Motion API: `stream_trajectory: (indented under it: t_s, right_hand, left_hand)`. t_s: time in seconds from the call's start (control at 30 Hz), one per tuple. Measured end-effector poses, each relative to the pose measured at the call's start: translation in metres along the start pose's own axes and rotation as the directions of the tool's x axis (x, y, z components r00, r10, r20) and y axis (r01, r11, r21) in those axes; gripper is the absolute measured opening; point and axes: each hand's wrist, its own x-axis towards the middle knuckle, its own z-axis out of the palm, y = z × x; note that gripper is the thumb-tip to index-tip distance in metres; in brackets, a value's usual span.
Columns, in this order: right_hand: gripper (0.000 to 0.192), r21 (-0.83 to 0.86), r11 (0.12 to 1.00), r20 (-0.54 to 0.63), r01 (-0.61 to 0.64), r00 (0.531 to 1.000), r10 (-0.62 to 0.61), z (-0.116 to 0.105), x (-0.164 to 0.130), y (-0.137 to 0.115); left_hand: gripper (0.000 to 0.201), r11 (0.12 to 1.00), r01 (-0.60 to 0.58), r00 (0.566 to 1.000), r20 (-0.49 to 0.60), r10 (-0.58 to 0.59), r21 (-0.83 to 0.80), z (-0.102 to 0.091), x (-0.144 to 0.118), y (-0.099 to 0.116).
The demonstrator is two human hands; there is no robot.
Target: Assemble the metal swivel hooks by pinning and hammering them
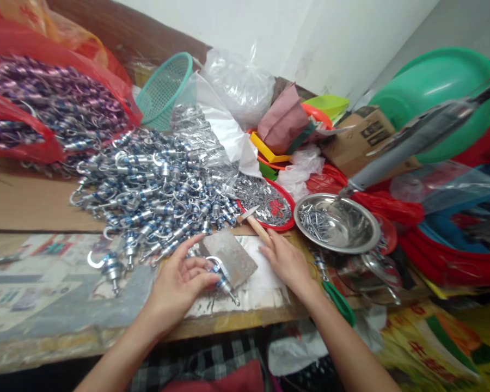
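Two bare arms reach up from the bottom edge over a checked cloth. At the table's near edge, the left hand [179,280] has its fingers closed around a small blue and silver hook piece [221,279], which lies across a flat grey block [233,256]. The right hand [285,260] lies flat and open beside the block, its fingertips touching the wooden handle of a hammer [253,222].

Just past the hammer sits a red dish [288,218] full of tiny silver bits. Next to it is a shiny metal bowl [361,234] with a small heap of screws inside. A grey tool [412,139] hangs over the bowl, blurry. A big pile of hook pieces [155,185] spreads behind the left hand. Red bags [8,147] on the left hold purple and silver loops. A green basket [165,87] lies tipped; its inside is hard to see. A green tub [441,81] is cut off at the right.
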Motion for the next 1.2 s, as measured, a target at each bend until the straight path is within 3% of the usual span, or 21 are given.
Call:
stream_trajectory:
  t_s: [0.07, 0.2, 0.3, 0.4, 0.47, 0.53, 0.6, 0.77, 0.87, 0.93, 1.0, 1.1, 1.2]
  right_hand:
    - [0.030, 0.017, 0.999, 0.104, -0.043, 0.994, 0.041, -0.001, 0.003, 0.006]
    - [0.036, 0.194, 0.981, 0.098, -0.004, 0.995, -0.015, -0.022, -0.019, -0.005]
    - [0.043, 0.221, 0.961, 0.096, 0.165, 0.977, -0.190, -0.048, -0.048, -0.021]
    - [0.050, 0.158, 0.919, -0.018, 0.362, 0.931, -0.364, -0.062, -0.069, -0.032]
    - [0.053, 0.090, 0.896, -0.055, 0.434, 0.901, -0.431, -0.061, -0.076, -0.035]
    - [0.051, 0.025, 0.892, 0.019, 0.451, 0.892, -0.452, -0.054, -0.079, -0.035]
    - [0.048, -0.004, 0.898, 0.076, 0.441, 0.895, -0.439, -0.048, -0.082, -0.035]
    - [0.046, 0.036, 0.914, 0.069, 0.404, 0.912, -0.405, -0.041, -0.086, -0.032]
    - [0.041, 0.144, 0.962, 0.036, 0.233, 0.970, -0.241, -0.033, -0.077, -0.022]
    - [0.040, 0.221, 0.968, 0.010, 0.120, 0.992, -0.125, -0.024, -0.065, -0.011]
    - [0.037, 0.241, 0.968, 0.069, 0.070, 0.994, -0.090, -0.015, -0.049, 0.000]
    - [0.028, 0.141, 0.985, 0.125, 0.101, 0.985, -0.119, -0.005, -0.015, 0.012]
    - [0.027, 0.004, 0.997, -0.008, 0.073, 0.997, -0.073, 0.000, 0.029, 0.019]
  left_hand:
    - [0.088, 1.000, 0.001, 1.000, -0.005, -0.001, -0.004, 0.001, 0.000, 0.001]
    - [0.088, 1.000, 0.003, 1.000, -0.003, -0.003, -0.002, 0.000, -0.001, 0.001]
    - [0.087, 1.000, -0.002, 1.000, -0.001, 0.002, -0.001, -0.002, 0.001, -0.001]
    - [0.088, 1.000, -0.008, 1.000, 0.008, 0.008, -0.002, -0.003, 0.002, -0.003]
    - [0.089, 1.000, -0.012, 1.000, 0.008, 0.012, -0.006, -0.003, 0.001, -0.002]
    - [0.090, 1.000, -0.014, 1.000, 0.000, 0.014, -0.015, -0.002, 0.001, -0.002]
    - [0.090, 1.000, -0.013, 1.000, -0.006, 0.013, -0.020, -0.001, 0.001, -0.001]
    - [0.090, 1.000, -0.014, 1.000, -0.003, 0.014, -0.026, 0.000, 0.000, -0.001]
    - [0.078, 1.000, 0.005, 1.000, -0.006, -0.005, 0.012, -0.001, 0.000, 0.000]
    - [0.052, 0.993, 0.027, 1.000, 0.013, -0.028, 0.112, -0.002, -0.001, 0.001]
    - [0.027, 0.963, -0.010, 1.000, 0.030, 0.002, 0.270, -0.003, -0.002, 0.002]
    - [0.013, 0.841, -0.235, 0.971, 0.071, 0.230, 0.488, -0.006, -0.003, 0.003]
    - [0.010, 0.686, -0.414, 0.896, 0.134, 0.424, 0.598, -0.008, -0.003, 0.000]
